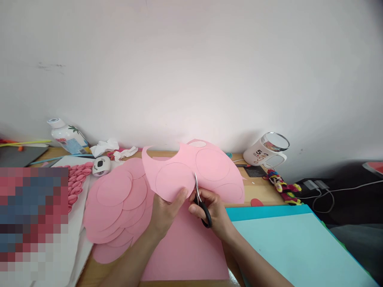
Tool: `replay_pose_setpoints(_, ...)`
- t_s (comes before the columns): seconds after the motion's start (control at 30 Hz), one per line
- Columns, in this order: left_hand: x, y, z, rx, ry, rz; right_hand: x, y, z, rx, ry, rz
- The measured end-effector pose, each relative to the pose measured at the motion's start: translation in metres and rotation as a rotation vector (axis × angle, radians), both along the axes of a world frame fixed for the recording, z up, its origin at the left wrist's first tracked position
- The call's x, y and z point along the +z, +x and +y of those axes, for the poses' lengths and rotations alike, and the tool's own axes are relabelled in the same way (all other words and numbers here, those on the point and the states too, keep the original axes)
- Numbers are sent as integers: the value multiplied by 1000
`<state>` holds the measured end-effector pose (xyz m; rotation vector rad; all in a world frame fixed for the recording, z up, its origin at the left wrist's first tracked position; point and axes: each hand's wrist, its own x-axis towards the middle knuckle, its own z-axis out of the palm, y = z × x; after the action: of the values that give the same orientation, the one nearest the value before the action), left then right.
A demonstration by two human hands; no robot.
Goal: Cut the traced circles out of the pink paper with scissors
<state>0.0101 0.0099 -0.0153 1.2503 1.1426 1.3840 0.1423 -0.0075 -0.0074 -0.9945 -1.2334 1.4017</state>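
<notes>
A pink paper sheet (187, 159) with drawn circles and a curved piece cut out of its upper left is held up above the table. My left hand (166, 209) grips its lower edge, thumb on top near a drawn circle. In my right hand (212, 207) are black-handled scissors (205, 215), fingers through the handles, with the blades pointing up at the paper beside that circle. Under both hands lies a larger pink sheet (185, 247). To the left, cut pink paper circles (110, 199) are heaped in an overlapping pile.
A white mug (259, 153), a small doll figure (283, 185) and a red paper disc (256, 202) are on the right. Light blue sheets (287, 239) lie front right. A bottle (67, 135), crumpled tissues (104, 147) and a small white device (101, 165) stand back left.
</notes>
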Motion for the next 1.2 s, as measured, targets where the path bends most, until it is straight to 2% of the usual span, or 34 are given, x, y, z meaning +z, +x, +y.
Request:
replay_pose_setpoints(0.7, -2, -1, 1, 9, -42, -13, -6, 0, -1, 17, -8, -13)
replay_pose_setpoints(0.87, 3, -1, 0, -10, -21, 15, -7, 0, 0, 16, -14, 21)
replay_pose_setpoints(1.07, 12, -3, -2, -99, -50, 46, -4, 2, 1, 5, 30, 13)
replay_pose_setpoints(1.2, 14, -3, -2, -93, -45, 42, -5, 5, 2, 21, 30, 0)
